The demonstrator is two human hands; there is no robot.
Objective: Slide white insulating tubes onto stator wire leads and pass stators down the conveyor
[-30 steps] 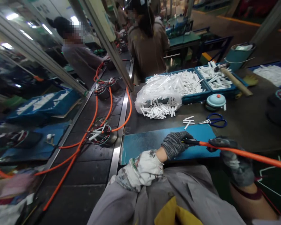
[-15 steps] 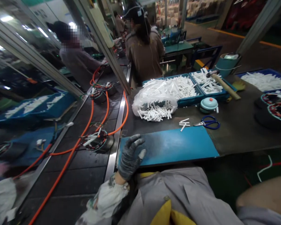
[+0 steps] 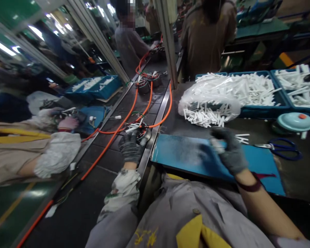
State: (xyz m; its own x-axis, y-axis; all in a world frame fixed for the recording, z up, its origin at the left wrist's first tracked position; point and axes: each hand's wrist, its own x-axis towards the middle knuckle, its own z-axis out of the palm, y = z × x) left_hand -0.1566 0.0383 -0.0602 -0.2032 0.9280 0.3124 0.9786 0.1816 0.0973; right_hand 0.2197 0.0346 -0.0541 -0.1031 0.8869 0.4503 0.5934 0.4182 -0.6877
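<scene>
My left hand, in a grey work glove, grips the near side of a ring-shaped motor stator on the conveyor. Its fingers lie on the left and its thumb on the right. White tubes and coloured wires stick out of the stator's top, and an orange cord runs across it. My right hand, gloved too, hovers over the blue board with bent fingers. Motion smears it, so whether it holds anything is unclear. Just beyond it lie a few loose white tubes and blue-handled scissors.
A plastic bag spills white tubes before blue bins full of them. A light-blue lidded container stands at right. More stators sit farther up the conveyor. A co-worker's pink-gloved hand works at left; other people stand behind.
My left hand has moved from the blue board onto the stator on the conveyor. My right hand has come into view over the board. The view has swung left, bringing in the co-worker's arms.
</scene>
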